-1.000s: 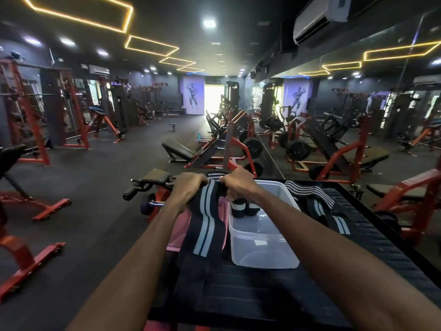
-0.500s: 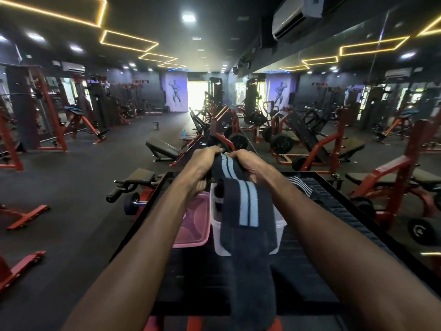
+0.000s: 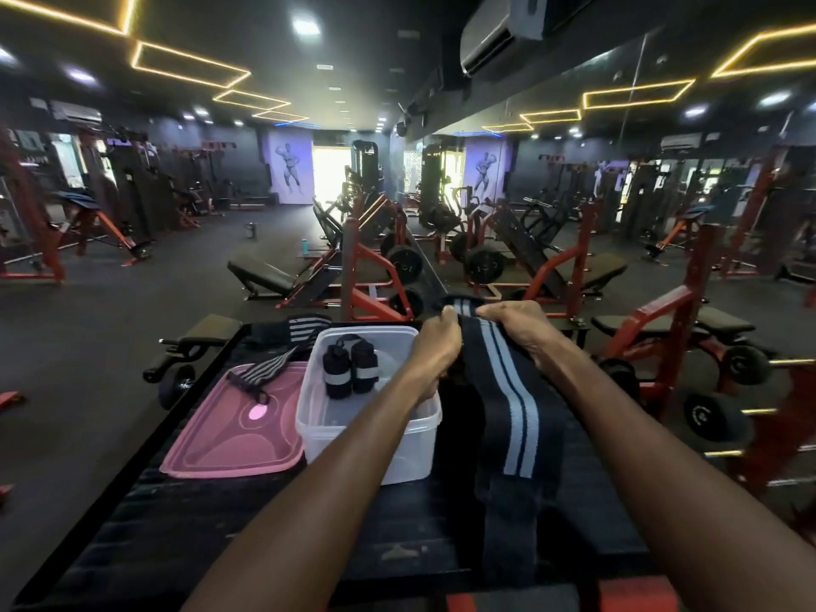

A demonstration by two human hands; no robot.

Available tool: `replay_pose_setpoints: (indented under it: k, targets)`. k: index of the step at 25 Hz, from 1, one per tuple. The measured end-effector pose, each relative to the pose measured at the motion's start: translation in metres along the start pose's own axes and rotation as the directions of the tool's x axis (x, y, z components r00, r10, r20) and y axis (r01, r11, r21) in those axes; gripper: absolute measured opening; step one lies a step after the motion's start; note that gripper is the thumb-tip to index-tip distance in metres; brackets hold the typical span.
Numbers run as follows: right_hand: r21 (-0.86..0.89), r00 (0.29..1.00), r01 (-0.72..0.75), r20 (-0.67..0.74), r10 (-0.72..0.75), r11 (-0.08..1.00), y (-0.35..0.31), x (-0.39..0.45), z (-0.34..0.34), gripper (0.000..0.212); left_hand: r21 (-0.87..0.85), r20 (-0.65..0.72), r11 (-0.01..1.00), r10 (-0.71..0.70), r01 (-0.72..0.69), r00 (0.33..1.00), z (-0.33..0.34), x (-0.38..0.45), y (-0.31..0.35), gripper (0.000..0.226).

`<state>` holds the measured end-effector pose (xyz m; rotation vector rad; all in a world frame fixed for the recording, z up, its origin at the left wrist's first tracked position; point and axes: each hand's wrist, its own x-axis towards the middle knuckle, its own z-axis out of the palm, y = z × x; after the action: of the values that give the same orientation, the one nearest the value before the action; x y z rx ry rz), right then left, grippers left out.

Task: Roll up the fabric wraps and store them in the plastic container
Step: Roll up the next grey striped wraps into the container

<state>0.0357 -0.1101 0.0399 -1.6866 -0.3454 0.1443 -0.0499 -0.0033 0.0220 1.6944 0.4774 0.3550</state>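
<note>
I see both hands raised over a dark table. The left hand and right hand each grip the top end of a black fabric wrap with pale stripes, hanging just right of the clear plastic container. Inside it stand what look like two rolled wraps. A pink lid lies to its left.

A black ribbed tabletop carries a clear plastic container and, just to its left and touching it, a pink lid lying flat. A striped wrap drapes from the tabletop onto the lid. Another striped wrap lies at the far edge.
</note>
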Motion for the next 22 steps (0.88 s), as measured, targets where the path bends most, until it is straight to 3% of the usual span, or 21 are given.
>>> replay_pose_setpoints:
  k: [3,9,13,16,19,22]
  targets:
    - [-0.048,0.997,0.004,-0.072,-0.007,0.999,0.022,0.014,-0.043,0.011,0.044,0.049,0.998,-0.035,0.033,0.998,0.033,0.009,-0.013,0.054]
    - [-0.120,0.996,-0.038,-0.084,0.028,0.992,0.073,0.028,-0.093,0.022,0.351,0.051,0.936,-0.039,0.019,0.998,0.074,0.015,-0.043,0.033]
    - [-0.113,0.994,-0.067,-0.097,0.056,0.991,0.107,0.035,-0.102,0.015,0.217,0.030,0.970,-0.122,0.112,0.992,0.087,0.019,-0.062,0.017]
    - [-0.034,0.993,-0.094,-0.078,0.092,0.995,0.126,0.036,-0.105,0.013,0.163,-0.088,0.982,-0.077,0.091,0.993,0.093,0.020,-0.068,0.012]
    - [0.049,0.989,-0.144,-0.031,0.145,0.988,0.142,0.041,-0.103,0.013,0.249,-0.138,0.966,-0.038,0.072,0.990,0.090,0.012,-0.064,0.021]
    - [0.062,0.980,-0.196,0.027,0.195,0.979,0.149,0.046,-0.096,0.016,0.375,-0.115,0.923,-0.046,0.086,0.992,0.083,0.008,-0.059,0.016]
